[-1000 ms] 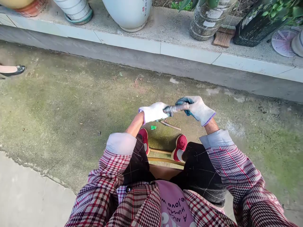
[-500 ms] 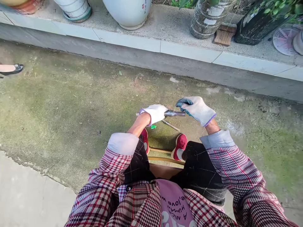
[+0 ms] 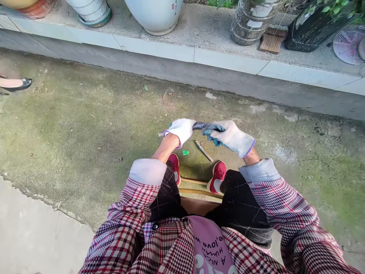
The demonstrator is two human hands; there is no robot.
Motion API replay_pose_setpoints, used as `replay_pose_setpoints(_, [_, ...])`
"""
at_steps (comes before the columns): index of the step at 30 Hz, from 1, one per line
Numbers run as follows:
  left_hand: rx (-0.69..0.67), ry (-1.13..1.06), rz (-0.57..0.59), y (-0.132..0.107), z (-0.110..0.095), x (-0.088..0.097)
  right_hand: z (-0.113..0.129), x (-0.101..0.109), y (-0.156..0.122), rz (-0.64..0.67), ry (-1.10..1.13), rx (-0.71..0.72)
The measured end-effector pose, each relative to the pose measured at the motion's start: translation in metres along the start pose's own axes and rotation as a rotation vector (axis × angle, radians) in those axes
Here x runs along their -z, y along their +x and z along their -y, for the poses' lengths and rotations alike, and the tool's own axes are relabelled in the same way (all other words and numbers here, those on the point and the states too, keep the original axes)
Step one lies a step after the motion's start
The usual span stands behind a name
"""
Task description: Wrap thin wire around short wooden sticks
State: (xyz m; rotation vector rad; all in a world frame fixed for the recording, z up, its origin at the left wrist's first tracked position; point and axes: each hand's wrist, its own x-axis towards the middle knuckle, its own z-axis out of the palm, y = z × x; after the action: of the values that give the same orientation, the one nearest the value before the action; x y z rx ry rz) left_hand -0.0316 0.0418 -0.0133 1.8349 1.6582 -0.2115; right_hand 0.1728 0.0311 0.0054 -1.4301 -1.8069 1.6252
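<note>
My left hand (image 3: 182, 129), in a white knit glove with a purple cuff, is closed around a slim rod wound with dark, shiny strand (image 3: 199, 126). The rod's pale end pokes out left of the glove. At the other side my right hand (image 3: 228, 135), gloved in white with blue-coated fingers, curls its fingers in front of the rod's right end and hides it. Whatever sits in its fingertips is too small to see now. On the ground below lie a short stick (image 3: 204, 151) and a green scrap (image 3: 185, 152).
A low tiled ledge (image 3: 159, 49) runs across the back. On it stand a white pot (image 3: 154, 17), a clear plastic container (image 3: 251, 23), a wooden block (image 3: 272, 40) and a dark planter (image 3: 310, 32). Another person's shoe (image 3: 19, 84) is at far left.
Both hands have shifted slightly up and left with the rod. My right hand has come down over its right end, and the thin strand seen running to its fingers is hidden.
</note>
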Motion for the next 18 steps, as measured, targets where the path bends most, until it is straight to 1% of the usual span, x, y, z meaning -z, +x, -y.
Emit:
replay_pose_setpoints(1, [-0.060, 0.047, 0.042, -0.001, -0.002, -0.004, -0.005, 0.006, 0.002, -0.064, -0.011, 0.001])
replay_pose_setpoints(3, [-0.187, 0.018, 0.154, -0.003, -0.007, -0.010, -0.018, 0.020, 0.008, -0.189, -0.031, -0.015])
replay_pose_setpoints(4, [-0.233, -0.053, 0.198, -0.005, -0.010, -0.011, -0.024, 0.025, 0.012, -0.221, -0.031, -0.033])
replay_pose_setpoints(6, [-0.268, -0.288, 0.247, -0.008, -0.012, -0.010, -0.031, 0.029, 0.019, -0.236, 0.007, -0.065])
replay_pose_setpoints(7, [-0.257, -0.430, 0.235, -0.008, -0.012, -0.008, -0.032, 0.028, 0.021, -0.222, 0.039, -0.070])
replay_pose_setpoints(8, [-0.232, -0.564, 0.194, -0.008, -0.010, -0.006, -0.030, 0.024, 0.022, -0.199, 0.070, -0.069])
replay_pose_setpoints(9, [-0.197, -0.672, 0.124, -0.007, -0.008, -0.003, -0.027, 0.018, 0.022, -0.173, 0.091, -0.064])
replay_pose_setpoints(10, [-0.150, -0.735, 0.036, -0.005, -0.005, -0.001, -0.022, 0.012, 0.020, -0.144, 0.093, -0.058])
replay_pose_setpoints(11, [-0.099, -0.747, -0.057, -0.003, -0.001, 0.000, -0.016, 0.004, 0.018, -0.104, 0.071, -0.052])
replay_pose_setpoints(12, [-0.051, -0.707, -0.139, 0.000, 0.002, 0.001, -0.010, -0.003, 0.015, -0.057, 0.031, -0.047])
replay_pose_setpoints(13, [-0.010, -0.618, -0.193, 0.002, 0.005, 0.001, -0.004, -0.009, 0.011, -0.009, -0.018, -0.038])
replay_pose_setpoints(14, [0.016, -0.490, -0.212, 0.003, 0.007, 0.000, 0.002, -0.014, 0.008, 0.032, -0.069, -0.026])
replay_pose_setpoints(15, [0.028, -0.343, -0.197, 0.004, 0.007, -0.001, 0.006, -0.017, 0.005, 0.062, -0.117, -0.012])
replay_pose_setpoints(16, [0.024, -0.203, -0.153, 0.005, 0.007, -0.003, 0.008, -0.018, 0.002, 0.070, -0.156, -0.001])
replay_pose_setpoints(18, [-0.011, -0.011, -0.009, 0.004, 0.002, -0.007, 0.009, -0.014, 0.001, 0.002, -0.200, 0.003])
